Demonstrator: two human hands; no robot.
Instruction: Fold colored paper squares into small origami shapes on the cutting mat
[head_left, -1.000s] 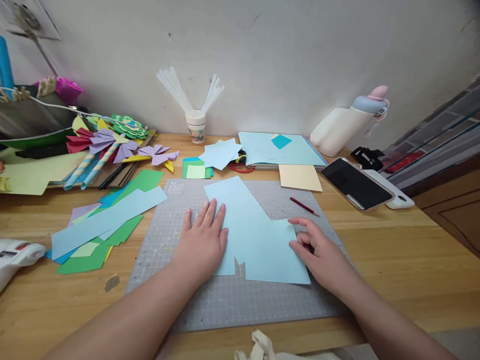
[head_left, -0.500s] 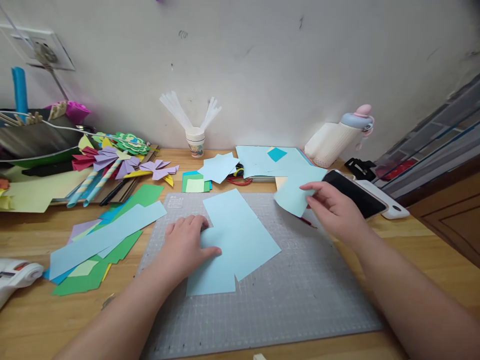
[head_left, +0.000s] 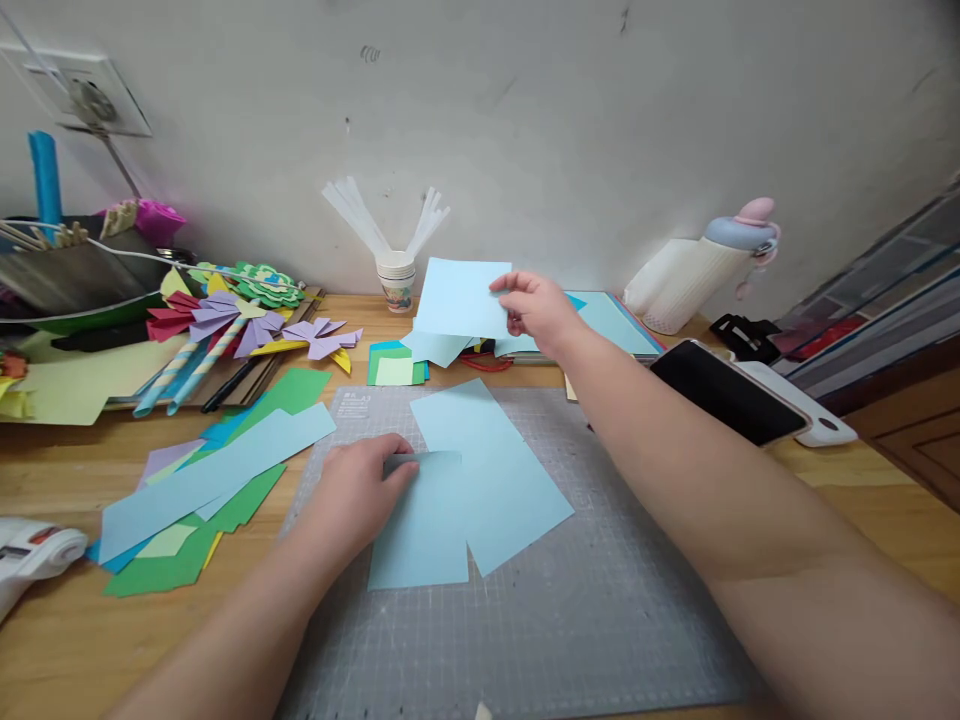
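Near the wall, a paper cup is placed, and white strips are held in it. On the right, a phone and a bottle are seen; on the left, a purple paper flower is laid near a metal container

Marked grey wall, wooden tabletop

One light-blue sheet is held aloft, beyond two overlapping light-blue sheets.

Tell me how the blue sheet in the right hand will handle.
The sheet is probably light: the right hand pinches it by one edge. It seems fairly stiff, showing little sag, but looks thin enough that a push edge-on would likely bend it.
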